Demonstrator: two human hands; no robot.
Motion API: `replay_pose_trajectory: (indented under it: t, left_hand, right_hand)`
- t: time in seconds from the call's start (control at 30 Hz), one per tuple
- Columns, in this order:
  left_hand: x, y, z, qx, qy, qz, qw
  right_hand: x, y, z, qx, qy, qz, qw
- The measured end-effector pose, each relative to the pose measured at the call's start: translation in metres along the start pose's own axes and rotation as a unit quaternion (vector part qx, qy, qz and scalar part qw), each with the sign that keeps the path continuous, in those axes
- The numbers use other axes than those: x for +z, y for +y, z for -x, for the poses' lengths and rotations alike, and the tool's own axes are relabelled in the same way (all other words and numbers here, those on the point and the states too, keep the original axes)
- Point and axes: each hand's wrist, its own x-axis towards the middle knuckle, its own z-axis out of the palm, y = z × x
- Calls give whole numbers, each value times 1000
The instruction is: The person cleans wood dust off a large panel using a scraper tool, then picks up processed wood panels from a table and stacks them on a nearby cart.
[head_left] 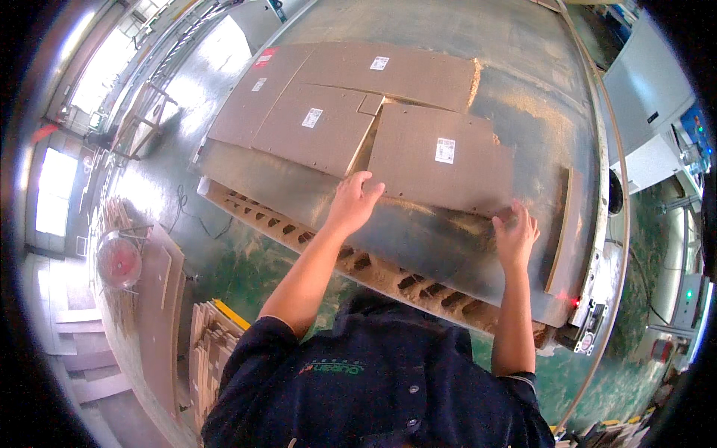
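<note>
A flat brown wood panel [418,164] with a white label lies slightly askew on the dark machine table, its right edge blurred. My left hand [352,205] is at the panel's near left corner, thumb and fingers closed about it. At the near right corner my right hand [517,237] has curled fingers and thumb against the edge; the exact contact is blurred. A wedge-shaped gap separates this panel from a labelled brown panel [295,127] on its left. Behind them lies a long brown panel [351,63], and farther left another panel [243,104] bears a red-and-white label.
Sawdust [530,101] is scattered over the dark table [448,243]. A narrow offcut strip [565,231] lies by the right rail. Slots line the table's near edge [366,265]. Stacked boards [213,336] stand on the floor at left, beside a round fan [119,260].
</note>
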Motion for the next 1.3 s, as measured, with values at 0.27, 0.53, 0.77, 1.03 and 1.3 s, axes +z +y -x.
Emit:
replay_pose_trajectory:
  t: [0.27,0.53,0.77,1.03,1.3]
  left_hand:
    - [4,-8,35,-13,-51,140,989]
    - [-107,-62,-28,-59,119,86,987]
    - [-191,-166,-119,-68,275,-88,955]
    - [-194,-198,-63,26,312,105,944]
    - [-204,-252,38,-20,313,126,941]
  right_hand:
    - [-24,30,22,82,45,-65,994]
    - [4,-50,41,-11,87,-67,994]
    - [89,-211,-11,-141,-87,-90,982]
    - [218,-277,-155,-148,-126,91,977]
    - [208,-259,-189,-201,-143,70,967]
